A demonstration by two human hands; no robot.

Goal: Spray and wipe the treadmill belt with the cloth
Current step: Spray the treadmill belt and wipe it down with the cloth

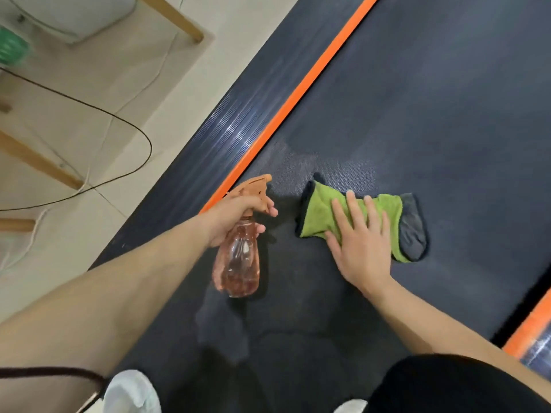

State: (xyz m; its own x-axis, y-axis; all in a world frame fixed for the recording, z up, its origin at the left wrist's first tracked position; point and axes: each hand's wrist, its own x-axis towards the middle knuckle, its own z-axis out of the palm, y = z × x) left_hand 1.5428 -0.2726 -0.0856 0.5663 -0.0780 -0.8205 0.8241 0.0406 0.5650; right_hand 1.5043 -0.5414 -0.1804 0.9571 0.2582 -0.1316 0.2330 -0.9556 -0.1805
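Note:
The dark treadmill belt [432, 114] fills the middle and right of the head view, with an orange stripe [301, 93] along its left edge. My left hand [235, 219] grips a clear pink spray bottle [238, 257] by its neck, the orange nozzle pointing up and to the right, a finger on the trigger. My right hand [360, 242] lies flat, fingers spread, on a folded green and grey cloth [319, 216] pressed onto the belt. A lighter damp-looking patch [328, 168] shows on the belt just beyond the cloth.
Left of the belt runs a ribbed dark side rail [226, 129], then pale floor tiles with a black cable [143, 138], a white cable and wooden furniture legs [179, 19]. A second orange edge [533, 329] shows at lower right. White shoes [131, 391] stand at the bottom.

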